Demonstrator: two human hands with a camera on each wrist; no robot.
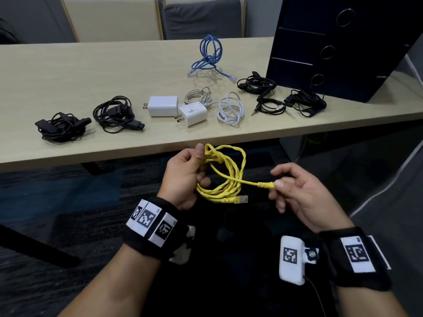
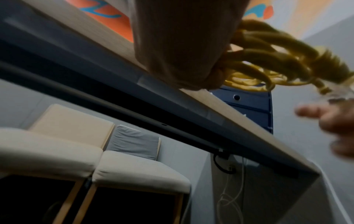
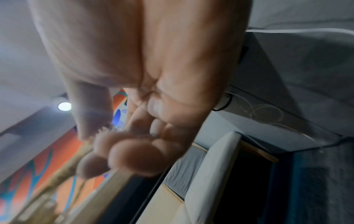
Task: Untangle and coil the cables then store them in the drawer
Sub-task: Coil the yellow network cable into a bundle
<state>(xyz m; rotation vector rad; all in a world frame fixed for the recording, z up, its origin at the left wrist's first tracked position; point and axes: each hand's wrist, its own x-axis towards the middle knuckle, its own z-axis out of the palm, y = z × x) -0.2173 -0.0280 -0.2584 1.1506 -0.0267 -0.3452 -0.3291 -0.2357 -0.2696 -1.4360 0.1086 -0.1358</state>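
One yellow cable [image 1: 225,177], held off the counter [image 1: 91,72]. One blue cable [image 1: 209,57]. Two white cables [image 1: 230,108]. Two white chargers [image 1: 163,105]. Five black cable bundles [image 1: 114,114], though the right-hand ones overlap. One dark drawer unit [image 1: 338,46], three drawers.

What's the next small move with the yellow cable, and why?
Probably draw the plug end out with the right hand, working it back through the knot. The left hand grips the yellow cable bundle, which is twisted on itself near the thumb, and the right pinches one plug, so that end is free to feed through.
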